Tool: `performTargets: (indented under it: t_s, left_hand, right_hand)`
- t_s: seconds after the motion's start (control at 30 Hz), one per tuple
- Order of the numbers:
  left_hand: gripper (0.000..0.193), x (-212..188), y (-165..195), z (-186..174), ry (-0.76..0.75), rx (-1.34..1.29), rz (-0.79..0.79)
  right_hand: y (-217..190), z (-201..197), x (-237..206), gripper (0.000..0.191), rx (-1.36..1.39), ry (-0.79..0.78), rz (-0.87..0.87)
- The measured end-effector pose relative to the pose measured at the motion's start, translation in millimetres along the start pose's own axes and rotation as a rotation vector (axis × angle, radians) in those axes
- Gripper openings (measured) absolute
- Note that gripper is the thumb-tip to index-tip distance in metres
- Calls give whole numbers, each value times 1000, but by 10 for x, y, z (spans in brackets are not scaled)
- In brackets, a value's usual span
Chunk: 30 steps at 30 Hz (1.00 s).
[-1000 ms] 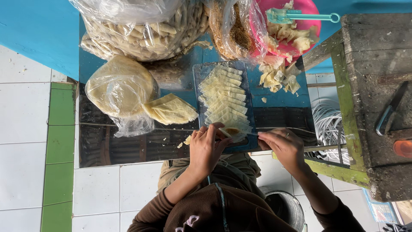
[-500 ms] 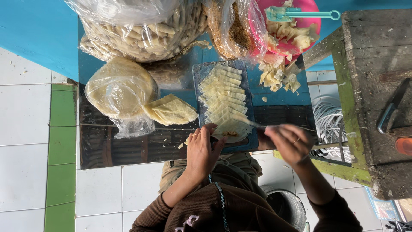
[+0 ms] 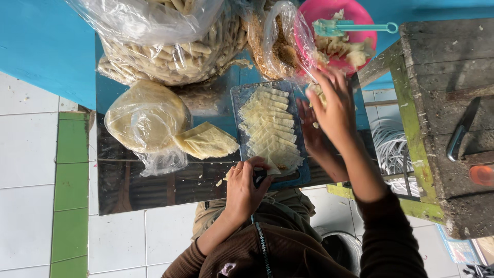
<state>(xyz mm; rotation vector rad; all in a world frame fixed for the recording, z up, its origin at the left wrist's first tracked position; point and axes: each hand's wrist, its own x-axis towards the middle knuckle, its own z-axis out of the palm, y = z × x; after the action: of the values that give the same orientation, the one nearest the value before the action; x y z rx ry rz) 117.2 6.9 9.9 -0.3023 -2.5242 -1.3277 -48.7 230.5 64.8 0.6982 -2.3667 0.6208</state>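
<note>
Two hands flank a blue cutting board [image 3: 241,103] on the worktop: the left hand [image 3: 246,186] sits at its near edge, fingers curled on the end of the long row of pale dough slices [image 3: 268,127]. Right hand [image 3: 333,105] hovers beyond its right edge, fingers spread, nearest the pink bowl [image 3: 329,15].

A knife [image 3: 461,131] lies on a worn wooden bench [image 3: 437,92] (green-edged).
</note>
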Motion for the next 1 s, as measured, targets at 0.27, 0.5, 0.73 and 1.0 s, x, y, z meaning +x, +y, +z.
performTargets:
  t_s: [0.27,0.5,0.73,1.0]
  left_hand:
    - [34,18,46,-142,-148,62,28]
    - [35,71,64,-153,-215,96,53]
    - [19,88,63,-137,-119,104,131]
    - [11,88,44,-71,-96,69,70]
  right_hand:
    - [-782,-348,-1022,31,69,-374,403]
    - [-854,-220,-1195,26,193,-302,452]
    - [-1064,-131,-1256,36,279,-145,322]
    - [-1120,-212,-1108,25,338,-341,228]
